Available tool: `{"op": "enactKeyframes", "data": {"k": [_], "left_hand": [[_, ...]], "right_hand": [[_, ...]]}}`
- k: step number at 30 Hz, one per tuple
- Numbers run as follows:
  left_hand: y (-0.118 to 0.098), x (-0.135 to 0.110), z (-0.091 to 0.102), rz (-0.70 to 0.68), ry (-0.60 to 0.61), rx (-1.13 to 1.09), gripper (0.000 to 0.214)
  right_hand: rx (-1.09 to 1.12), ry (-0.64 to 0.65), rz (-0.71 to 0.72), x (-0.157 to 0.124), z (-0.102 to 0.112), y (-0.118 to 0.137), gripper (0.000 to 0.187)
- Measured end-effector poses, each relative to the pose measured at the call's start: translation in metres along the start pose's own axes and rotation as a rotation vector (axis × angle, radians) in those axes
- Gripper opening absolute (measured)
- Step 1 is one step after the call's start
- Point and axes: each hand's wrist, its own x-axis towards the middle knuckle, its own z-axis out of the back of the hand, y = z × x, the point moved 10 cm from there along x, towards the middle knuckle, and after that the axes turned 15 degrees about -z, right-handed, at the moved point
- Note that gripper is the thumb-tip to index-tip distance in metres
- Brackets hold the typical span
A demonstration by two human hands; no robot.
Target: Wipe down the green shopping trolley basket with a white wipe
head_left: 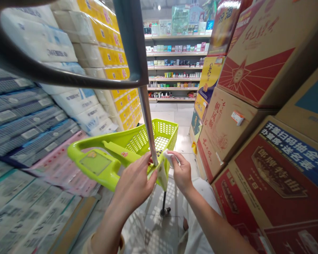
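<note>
**A:** Starting with the biggest things, what hems this in?

**B:** Boxes (254,106) are stacked at three o'clock and packs (29,116) at nine, with a narrow aisle between them.

**A:** And the basket?

**B:** The basket (137,141) sits near the centre, close in front of the person, and looks tipped. It stands on a stalk with a wheel (164,211) at six o'clock. The pole (147,116) rises from its near rim to a grey handle (69,76) at eleven.

**A:** Hands?

**B:** The left hand (134,183) is at seven o'clock of the pole's foot, with its fingers curled against it. I cannot tell whether they close round it. The right hand (182,173) is at four o'clock. It pinches a white cloth (169,155) tight, just beside the pole.

**A:** What could go wrong?

**B:** I'd judge the basket rests on very little. A hard push from the cloth side could roll it away or swing it into the boxes. The cloth might also snag where the pole meets the rim. If the pole slid in its socket, the left fingertips there could get nipped.
</note>
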Motion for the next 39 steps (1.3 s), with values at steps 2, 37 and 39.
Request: {"op": "enactKeyframes", "data": {"k": [2, 37, 39], "left_hand": [[0.002, -0.004, 0.004, -0.028, -0.016, 0.0, 0.024], [0.021, -0.025, 0.004, -0.034, 0.162, -0.074, 0.024], [0.022, -0.024, 0.004, -0.052, 0.154, -0.048, 0.027]], "right_hand": [[0.014, 0.157, 0.114, -0.005, -0.022, 0.013, 0.023], [-0.279, 0.178, 0.391, -0.028, -0.028, 0.08, 0.068], [-0.365, 0.09, 0.491, -0.036, -0.021, 0.101, 0.041]]}}
